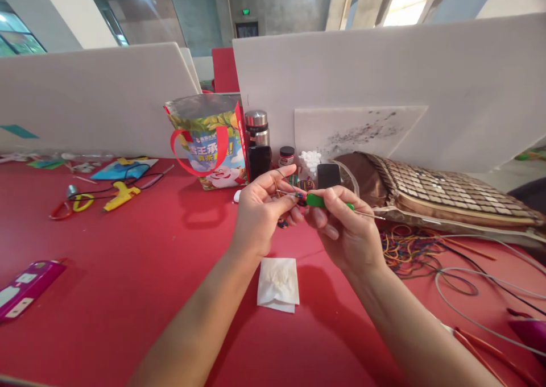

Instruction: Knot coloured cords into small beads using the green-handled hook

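Observation:
My right hand (pixel 352 225) grips a crochet hook (pixel 315 200) by its green handle. The hook's thin metal shaft sticks out on both sides, its right end passing beyond my knuckles. My left hand (pixel 260 211) pinches a small multicoloured piece of crochet work (pixel 301 197) at the hook's left end, and a strand of yarn runs over the raised left fingers. The fingers hide part of the piece. Below both hands a folded white tissue (pixel 278 284) lies on the red table (pixel 183 307).
Behind my hands stand a colourful bag (pixel 209 142), a steel flask (pixel 256 127) and a dark-lidded jar (pixel 286 155). Tangled multicoloured yarn (pixel 409 248) and a brown beaded cushion (pixel 452 191) are on the right. Leftward lie a yellow glue gun (pixel 121 196) and a purple power strip (pixel 32 287).

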Tool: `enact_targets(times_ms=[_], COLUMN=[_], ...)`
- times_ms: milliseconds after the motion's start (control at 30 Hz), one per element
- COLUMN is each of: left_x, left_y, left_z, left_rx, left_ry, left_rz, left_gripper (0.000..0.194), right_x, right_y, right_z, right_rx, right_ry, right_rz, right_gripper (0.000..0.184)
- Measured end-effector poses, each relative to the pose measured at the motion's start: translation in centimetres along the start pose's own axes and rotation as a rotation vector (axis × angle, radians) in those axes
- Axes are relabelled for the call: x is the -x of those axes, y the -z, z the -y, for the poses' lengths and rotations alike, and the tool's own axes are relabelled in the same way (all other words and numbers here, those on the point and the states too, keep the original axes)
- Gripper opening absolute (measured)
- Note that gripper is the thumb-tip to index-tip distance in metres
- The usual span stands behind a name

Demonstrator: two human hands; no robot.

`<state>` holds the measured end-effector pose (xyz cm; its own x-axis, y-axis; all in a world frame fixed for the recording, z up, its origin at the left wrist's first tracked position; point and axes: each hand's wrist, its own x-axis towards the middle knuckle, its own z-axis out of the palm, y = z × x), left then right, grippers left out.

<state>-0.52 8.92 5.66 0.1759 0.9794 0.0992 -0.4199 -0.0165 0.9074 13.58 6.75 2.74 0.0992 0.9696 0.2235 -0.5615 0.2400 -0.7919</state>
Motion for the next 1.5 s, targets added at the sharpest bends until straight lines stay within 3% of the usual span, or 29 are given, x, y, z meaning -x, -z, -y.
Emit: enact_targets(times_ms=[167, 367, 467, 767, 1000, 1233, 1500], left_x=[0.4, 0.6, 0.6, 0.6, 0.8, 0.8, 1.0], left_y=[-0.3, -0.4, -0.3, -0.2, 0.0, -0.3, -0.2], left_z=[-0.5, -1.2, -1.5, -1.9, -2.2, -1.8, -2.2], left_rx=[-0.016, -0.098, -0.130, -0.108, -0.068, -0.050, -0.056], left_ry=[0.002, 0.036, 0.017, 0.085, 0.071, 0.050, 0.062], left_rz=[0.002, -0.004, -0.017, -0.032, 0.004, -0.008, -0.002], left_gripper=[0.042, 0.029, 0.027, 0.047, 0.066, 0.045, 0.050], right_x=[-0.1, -0.9, -1.0, -0.6, 0.4, 0.1, 0.8], right_y=[0.0, 0.6, 0.9, 0.4, -0.1, 0.0, -0.9], right_z=[0.4, 0.2, 0.3, 0.4, 1.1, 0.7, 0.5], right_rx=[-0.005, -0.138, -0.144, -0.138, -0.081, -0.098, -0.146], right_ry=[0.045, -0.156, -0.179, -0.145, -0.090, -0.105, -0.132], right_rz=[-0.022, -0.017, -0.015, -0.029, 0.041, 0.033, 0.000], right_gripper=[0.022, 0.024, 0.023, 0.023, 0.021, 0.019, 0.017])
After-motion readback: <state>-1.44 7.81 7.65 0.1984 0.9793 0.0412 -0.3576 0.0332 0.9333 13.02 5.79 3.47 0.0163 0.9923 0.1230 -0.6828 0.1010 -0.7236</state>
